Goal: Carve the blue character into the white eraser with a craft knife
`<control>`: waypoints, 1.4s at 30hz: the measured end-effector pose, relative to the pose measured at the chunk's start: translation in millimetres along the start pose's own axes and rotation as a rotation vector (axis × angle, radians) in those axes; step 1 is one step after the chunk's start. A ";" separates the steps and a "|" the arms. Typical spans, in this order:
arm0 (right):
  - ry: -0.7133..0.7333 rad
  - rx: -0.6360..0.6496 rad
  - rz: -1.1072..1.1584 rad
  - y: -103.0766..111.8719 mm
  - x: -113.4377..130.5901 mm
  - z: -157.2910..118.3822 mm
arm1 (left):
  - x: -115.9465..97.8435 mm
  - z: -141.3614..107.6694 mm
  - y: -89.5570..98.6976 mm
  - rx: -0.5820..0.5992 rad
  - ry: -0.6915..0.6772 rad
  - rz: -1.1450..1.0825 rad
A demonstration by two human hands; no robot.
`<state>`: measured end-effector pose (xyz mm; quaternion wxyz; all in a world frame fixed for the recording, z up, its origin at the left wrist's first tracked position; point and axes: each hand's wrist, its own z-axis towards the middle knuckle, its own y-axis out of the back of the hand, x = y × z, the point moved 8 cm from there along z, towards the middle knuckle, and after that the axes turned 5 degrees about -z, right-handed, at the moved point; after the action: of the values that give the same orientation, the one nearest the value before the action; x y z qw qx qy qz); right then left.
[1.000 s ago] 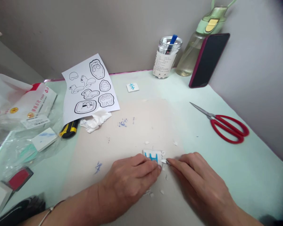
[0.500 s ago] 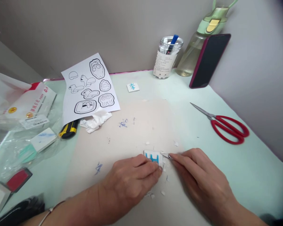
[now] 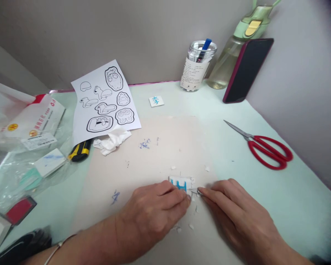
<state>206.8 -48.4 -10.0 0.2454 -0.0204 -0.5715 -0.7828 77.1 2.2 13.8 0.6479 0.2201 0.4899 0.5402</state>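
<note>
A small white carving block [image 3: 181,182] with raised blue marks lies on the beige mat [image 3: 105,191]. My left hand [image 3: 157,209] grips its near side, fingers closed and partly covering it. In my right hand [image 3: 234,209] is a carving knife [image 3: 196,191], pinched between thumb and fingertips; most of its handle is hidden. Its thin blade points left and meets the block's right edge. Pale shavings [image 3: 191,226] lie around the block. Another white piece with a blue character [image 3: 156,101] rests farther back.
Red-handled scissors [image 3: 270,151] lie at right. Behind stand a glass jar [image 3: 194,71], a green bottle [image 3: 223,64] and a phone [image 3: 248,70]. On the left are a printed sheet [image 3: 99,99], crumpled tissue [image 3: 111,142], a yellow-black cutter [image 3: 79,151], plastic packaging [image 3: 13,165] and a red ink pad [image 3: 21,210].
The knife tip has moved down along the block's right edge, toward me, with my right hand. My left hand keeps its hold on the block.
</note>
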 end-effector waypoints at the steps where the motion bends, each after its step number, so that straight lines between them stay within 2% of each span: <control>1: 0.000 -0.004 -0.003 0.1 1.0 0.2 | 0.1 -0.2 -0.5 -0.002 0.001 0.000; 26: -0.020 -0.072 -0.040 1.1 6.0 4.6 | -1.6 0.3 -0.1 -0.003 -0.005 0.018; 42: -0.039 -0.067 -0.054 -2.1 4.9 3.9 | -1.9 1.7 0.9 -0.016 0.001 0.035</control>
<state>200.7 -46.1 -8.9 0.2123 -0.0285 -0.5498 -0.8074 78.3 1.2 16.0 0.6397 0.2232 0.4822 0.5554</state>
